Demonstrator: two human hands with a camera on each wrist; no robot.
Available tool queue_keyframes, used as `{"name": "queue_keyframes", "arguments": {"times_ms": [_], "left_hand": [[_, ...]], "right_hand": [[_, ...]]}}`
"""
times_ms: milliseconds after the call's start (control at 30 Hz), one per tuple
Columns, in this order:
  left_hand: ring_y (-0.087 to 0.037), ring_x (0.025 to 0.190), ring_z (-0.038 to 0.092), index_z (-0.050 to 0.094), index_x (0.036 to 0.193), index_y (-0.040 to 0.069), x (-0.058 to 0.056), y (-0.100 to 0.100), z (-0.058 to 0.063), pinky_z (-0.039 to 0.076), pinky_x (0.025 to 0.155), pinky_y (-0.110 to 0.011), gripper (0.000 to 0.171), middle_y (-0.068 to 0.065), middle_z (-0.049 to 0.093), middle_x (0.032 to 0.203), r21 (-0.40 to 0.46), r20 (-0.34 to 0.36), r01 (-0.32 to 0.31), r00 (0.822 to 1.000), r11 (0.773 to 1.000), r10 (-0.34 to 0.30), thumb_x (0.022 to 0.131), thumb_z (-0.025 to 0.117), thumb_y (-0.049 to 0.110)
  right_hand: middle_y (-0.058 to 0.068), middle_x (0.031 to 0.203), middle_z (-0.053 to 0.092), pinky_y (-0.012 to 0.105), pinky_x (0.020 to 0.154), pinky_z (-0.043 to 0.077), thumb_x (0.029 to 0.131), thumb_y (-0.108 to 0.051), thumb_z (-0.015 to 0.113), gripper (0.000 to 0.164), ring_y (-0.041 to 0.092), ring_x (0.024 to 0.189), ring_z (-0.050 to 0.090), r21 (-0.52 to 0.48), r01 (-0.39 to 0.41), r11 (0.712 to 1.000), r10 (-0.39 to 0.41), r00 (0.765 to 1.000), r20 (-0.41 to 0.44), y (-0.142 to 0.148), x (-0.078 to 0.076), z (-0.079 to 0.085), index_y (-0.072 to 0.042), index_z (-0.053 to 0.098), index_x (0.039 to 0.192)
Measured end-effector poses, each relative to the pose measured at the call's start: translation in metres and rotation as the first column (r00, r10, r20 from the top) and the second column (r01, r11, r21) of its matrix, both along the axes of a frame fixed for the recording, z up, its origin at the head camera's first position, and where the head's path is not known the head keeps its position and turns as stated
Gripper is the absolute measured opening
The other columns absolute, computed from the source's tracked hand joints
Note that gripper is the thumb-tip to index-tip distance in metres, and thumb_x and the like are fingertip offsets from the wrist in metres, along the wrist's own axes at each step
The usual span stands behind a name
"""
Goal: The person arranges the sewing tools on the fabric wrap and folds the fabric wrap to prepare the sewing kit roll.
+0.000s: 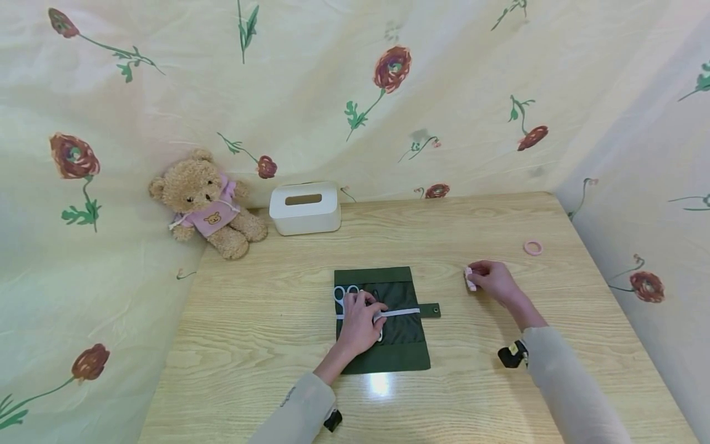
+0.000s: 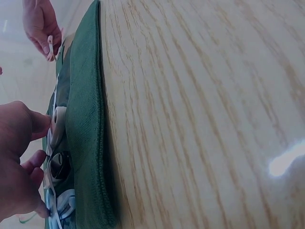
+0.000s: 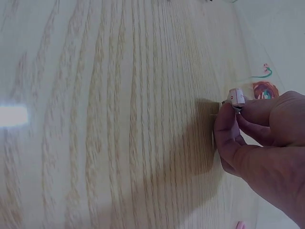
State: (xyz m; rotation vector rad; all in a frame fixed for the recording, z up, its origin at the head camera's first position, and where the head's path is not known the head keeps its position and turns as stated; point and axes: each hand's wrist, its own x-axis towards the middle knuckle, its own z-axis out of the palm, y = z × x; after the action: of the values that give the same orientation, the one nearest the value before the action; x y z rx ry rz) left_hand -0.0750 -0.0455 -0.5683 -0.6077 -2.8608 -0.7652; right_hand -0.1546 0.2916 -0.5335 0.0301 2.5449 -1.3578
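Note:
A dark green fabric tool roll lies unfolded on the table, with a white elastic band across it. Light-coloured scissors are tucked at its left side. My left hand rests over the roll, its loosely bent fingers touching the band and items under it. Beneath that hand, the left wrist view shows a white item and a black item. To the right, my right hand pinches a small rolled measuring tape, white with red marks, just above the tabletop; fingers partly hide it.
A pink ring lies at the right rear of the table. Against the back wall stands a white tissue box, and a teddy bear sits at the back left corner. Flower-patterned cloth covers the walls.

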Motion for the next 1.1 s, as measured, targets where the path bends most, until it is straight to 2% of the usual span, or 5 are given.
{"name": "queue_keyframes", "arguments": {"times_ms": [167, 333, 633, 867, 1100], "left_hand": [[-0.027, 0.103, 0.04, 0.078, 0.103, 0.017, 0.0, 0.0, -0.001, 0.031, 0.095, -0.048, 0.014, -0.007, 0.053, 0.11, -0.016, -0.012, 0.001, 1.0, 1.0, -0.001, 0.09, 0.075, 0.018], [-0.027, 0.103, 0.039, 0.079, 0.101, 0.017, -0.002, 0.002, 0.0, 0.03, 0.095, -0.048, 0.012, -0.006, 0.052, 0.11, -0.04, -0.012, -0.006, 1.0, 0.999, 0.006, 0.091, 0.074, 0.019], [-0.028, 0.103, 0.039, 0.078, 0.097, 0.016, -0.001, 0.002, 0.002, 0.031, 0.093, -0.049, 0.009, -0.007, 0.052, 0.109, -0.032, -0.03, -0.003, 1.0, 0.999, 0.002, 0.089, 0.074, 0.016], [-0.029, 0.105, 0.038, 0.077, 0.097, 0.016, -0.001, 0.003, 0.004, 0.03, 0.095, -0.05, 0.009, -0.007, 0.052, 0.11, -0.019, 0.012, -0.006, 1.0, 1.0, 0.007, 0.09, 0.072, 0.014], [-0.029, 0.106, 0.038, 0.077, 0.096, 0.016, 0.0, 0.003, 0.004, 0.031, 0.095, -0.048, 0.009, -0.007, 0.051, 0.111, -0.014, 0.037, -0.015, 0.999, 1.0, 0.016, 0.09, 0.072, 0.013]], "right_hand": [[0.029, 0.112, 0.059, 0.022, 0.069, 0.051, 0.099, -0.004, 0.059, 0.039, 0.014, 0.086, 0.058, -0.043, 0.01, 0.999, -0.009, 1.0, 0.021, -0.006, 0.0, 0.0, 0.017, 0.05, 0.131], [0.025, 0.106, 0.062, 0.024, 0.07, 0.051, 0.101, -0.006, 0.058, 0.038, 0.014, 0.085, 0.059, -0.086, 0.014, 0.996, -0.012, 1.0, 0.027, -0.013, -0.002, 0.003, 0.014, 0.049, 0.132], [0.026, 0.112, 0.06, 0.029, 0.075, 0.053, 0.103, -0.008, 0.055, 0.041, 0.014, 0.089, 0.06, -0.164, -0.014, 0.986, 0.027, 0.997, 0.078, -0.03, -0.002, 0.009, 0.013, 0.043, 0.136], [0.025, 0.116, 0.058, 0.026, 0.078, 0.052, 0.103, -0.006, 0.054, 0.041, 0.015, 0.093, 0.059, -0.231, -0.011, 0.973, 0.043, 0.99, 0.135, -0.044, -0.004, 0.009, 0.012, 0.041, 0.138], [0.028, 0.123, 0.054, 0.028, 0.078, 0.053, 0.103, -0.003, 0.052, 0.04, 0.021, 0.099, 0.059, -0.273, -0.008, 0.962, 0.049, 0.988, 0.144, -0.056, -0.005, 0.009, 0.012, 0.04, 0.138]]}}
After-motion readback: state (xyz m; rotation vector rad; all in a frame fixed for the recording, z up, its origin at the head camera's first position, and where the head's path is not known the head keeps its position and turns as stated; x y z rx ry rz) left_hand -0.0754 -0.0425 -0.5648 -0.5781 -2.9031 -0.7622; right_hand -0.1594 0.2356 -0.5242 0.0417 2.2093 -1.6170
